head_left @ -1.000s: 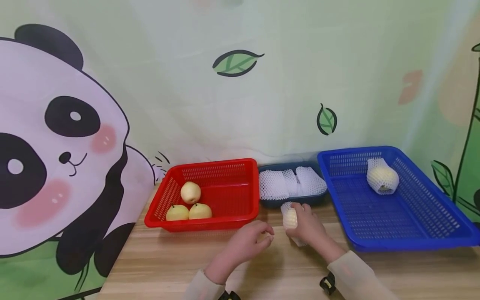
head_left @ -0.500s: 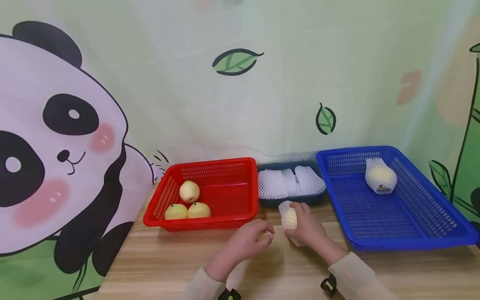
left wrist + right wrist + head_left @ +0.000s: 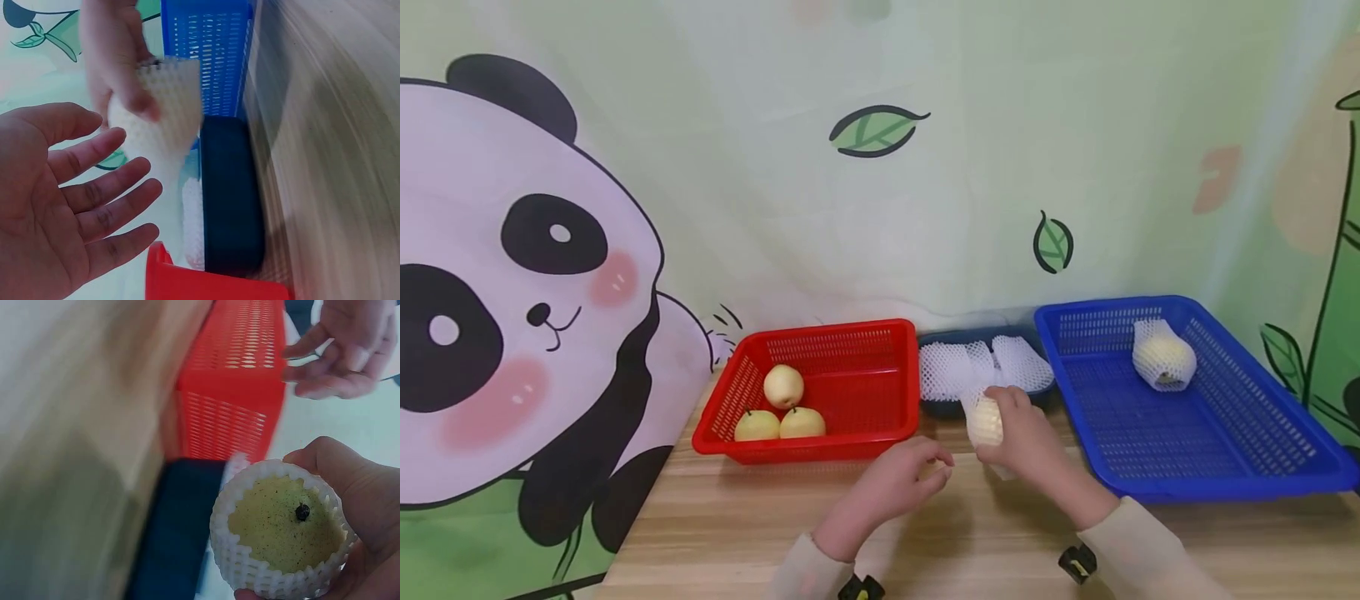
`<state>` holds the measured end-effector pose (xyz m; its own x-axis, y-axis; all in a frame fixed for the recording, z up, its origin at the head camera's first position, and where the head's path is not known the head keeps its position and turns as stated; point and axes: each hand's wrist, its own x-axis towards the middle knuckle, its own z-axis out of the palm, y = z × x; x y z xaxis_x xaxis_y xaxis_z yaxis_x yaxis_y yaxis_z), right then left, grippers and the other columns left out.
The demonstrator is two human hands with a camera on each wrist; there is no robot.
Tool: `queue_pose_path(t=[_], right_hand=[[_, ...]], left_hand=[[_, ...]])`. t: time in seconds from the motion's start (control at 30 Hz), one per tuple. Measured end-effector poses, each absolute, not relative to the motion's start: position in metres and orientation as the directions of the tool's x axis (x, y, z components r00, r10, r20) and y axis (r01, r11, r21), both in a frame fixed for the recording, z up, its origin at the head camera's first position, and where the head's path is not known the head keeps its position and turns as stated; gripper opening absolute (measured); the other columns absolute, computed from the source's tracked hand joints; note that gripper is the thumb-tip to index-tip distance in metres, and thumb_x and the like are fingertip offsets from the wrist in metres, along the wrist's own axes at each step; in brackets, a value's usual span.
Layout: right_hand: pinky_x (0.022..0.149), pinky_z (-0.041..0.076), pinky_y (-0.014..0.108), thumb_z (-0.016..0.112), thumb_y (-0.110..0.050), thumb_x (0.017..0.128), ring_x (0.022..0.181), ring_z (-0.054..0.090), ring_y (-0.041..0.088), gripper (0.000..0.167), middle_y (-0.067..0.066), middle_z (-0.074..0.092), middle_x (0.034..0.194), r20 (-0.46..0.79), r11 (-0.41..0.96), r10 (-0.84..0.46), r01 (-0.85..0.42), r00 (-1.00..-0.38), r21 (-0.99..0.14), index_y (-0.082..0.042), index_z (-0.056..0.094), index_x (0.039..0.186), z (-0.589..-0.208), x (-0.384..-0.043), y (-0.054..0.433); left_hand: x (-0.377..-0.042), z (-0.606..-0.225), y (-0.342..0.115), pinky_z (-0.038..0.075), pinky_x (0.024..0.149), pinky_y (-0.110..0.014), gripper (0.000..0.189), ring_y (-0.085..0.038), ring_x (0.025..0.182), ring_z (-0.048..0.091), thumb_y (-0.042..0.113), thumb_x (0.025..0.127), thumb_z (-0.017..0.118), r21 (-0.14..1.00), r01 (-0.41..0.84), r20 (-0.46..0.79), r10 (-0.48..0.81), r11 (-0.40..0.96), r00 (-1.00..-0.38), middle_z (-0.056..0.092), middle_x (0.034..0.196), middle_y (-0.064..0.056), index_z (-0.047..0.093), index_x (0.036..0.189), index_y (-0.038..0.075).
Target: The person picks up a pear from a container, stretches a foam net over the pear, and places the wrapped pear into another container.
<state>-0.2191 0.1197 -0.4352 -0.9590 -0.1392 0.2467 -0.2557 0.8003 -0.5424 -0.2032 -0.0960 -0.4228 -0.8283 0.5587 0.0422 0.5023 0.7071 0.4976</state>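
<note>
A pear (image 3: 281, 525) in a white foam net (image 3: 972, 408) is gripped by my right hand (image 3: 1026, 437), with thumb and fingers around its sides. In the right wrist view one end of the pear, with a dark spot, shows through the net's opening. My left hand (image 3: 898, 479) hovers to the left, in front of the red basket (image 3: 865, 446); its relaxed, spread fingers (image 3: 112, 206) hold nothing. Several white foam nets (image 3: 947, 369) lie in the dark blue tray (image 3: 231, 194) behind the hands. Three bare pears (image 3: 783, 386) sit at the red basket's left side.
At the right stands a large blue basket (image 3: 1097, 433) with one netted pear (image 3: 1163, 358) inside. The wooden table (image 3: 737, 525) extends in front of the containers. A printed panda curtain (image 3: 760, 167) hangs behind everything.
My right hand has lifted the netted pear slightly, toward the tray, and tilted a little. The left hand has stayed nearly in place. The head view has shifted slightly.
</note>
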Motion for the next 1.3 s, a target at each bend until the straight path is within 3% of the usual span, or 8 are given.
queue_pose_path(t=[0.27,0.47,0.63,0.8,1.1,1.3], right_hand=[[0.086,0.056,0.059,0.084,-0.019,0.070,0.102,0.063,0.047,0.076,0.030,0.057,0.128,0.352,0.797,-0.192,-0.355,-0.916,-0.489,0.006,0.051,0.134,-0.385,-0.218,0.137],[0.096,0.051,0.062,0.080,-0.021,0.076,0.119,0.056,0.049,0.080,0.036,0.050,0.139,0.305,0.752,-0.223,-0.362,-0.926,-0.550,0.012,0.044,0.139,-0.352,-0.229,0.157],[0.090,0.052,0.062,0.081,-0.022,0.078,0.115,0.053,0.048,0.086,0.038,0.048,0.137,0.267,0.754,-0.216,-0.334,-0.939,-0.566,0.014,0.038,0.143,-0.337,-0.240,0.178],[0.086,0.052,0.061,0.080,-0.022,0.082,0.109,0.054,0.048,0.088,0.040,0.049,0.133,0.232,0.768,-0.188,-0.290,-0.954,-0.570,0.016,0.034,0.146,-0.329,-0.254,0.203],[0.089,0.048,0.065,0.076,-0.025,0.087,0.115,0.049,0.053,0.089,0.043,0.043,0.137,0.142,0.851,-0.159,-0.209,-0.977,-0.483,0.015,0.027,0.150,-0.334,-0.279,0.249],[0.083,0.050,0.063,0.076,-0.026,0.087,0.109,0.050,0.050,0.090,0.042,0.043,0.133,0.101,0.872,-0.151,-0.180,-0.983,-0.455,0.015,0.025,0.150,-0.349,-0.298,0.272]], left_hand=[[-0.207,-0.410,-0.078,0.056,0.100,-0.030,0.027,-0.018,0.113,0.068,0.025,0.097,0.066,0.415,0.564,0.051,0.601,0.714,-0.798,0.074,0.123,-0.002,0.072,0.122,0.017],[-0.212,-0.394,-0.048,0.054,0.101,-0.023,0.032,-0.014,0.118,0.067,0.027,0.100,0.064,0.242,0.705,0.112,0.703,0.666,-0.702,0.072,0.128,0.000,0.069,0.130,0.018],[-0.210,-0.389,-0.026,0.054,0.101,-0.021,0.034,-0.012,0.121,0.066,0.028,0.100,0.064,0.188,0.750,0.120,0.743,0.634,-0.658,0.070,0.131,0.002,0.067,0.133,0.020],[-0.210,-0.393,-0.005,0.050,0.105,-0.019,0.036,-0.012,0.124,0.064,0.029,0.100,0.064,0.124,0.795,0.134,0.783,0.594,-0.607,0.069,0.133,0.003,0.066,0.136,0.022],[-0.212,-0.392,0.025,0.046,0.108,-0.016,0.040,-0.009,0.128,0.061,0.033,0.100,0.064,0.045,0.842,0.140,0.831,0.537,-0.538,0.066,0.137,0.006,0.063,0.139,0.024],[-0.214,-0.390,0.039,0.046,0.108,-0.015,0.041,-0.008,0.128,0.061,0.037,0.100,0.064,0.059,0.844,0.142,0.832,0.534,-0.536,0.067,0.137,0.007,0.063,0.139,0.024]])
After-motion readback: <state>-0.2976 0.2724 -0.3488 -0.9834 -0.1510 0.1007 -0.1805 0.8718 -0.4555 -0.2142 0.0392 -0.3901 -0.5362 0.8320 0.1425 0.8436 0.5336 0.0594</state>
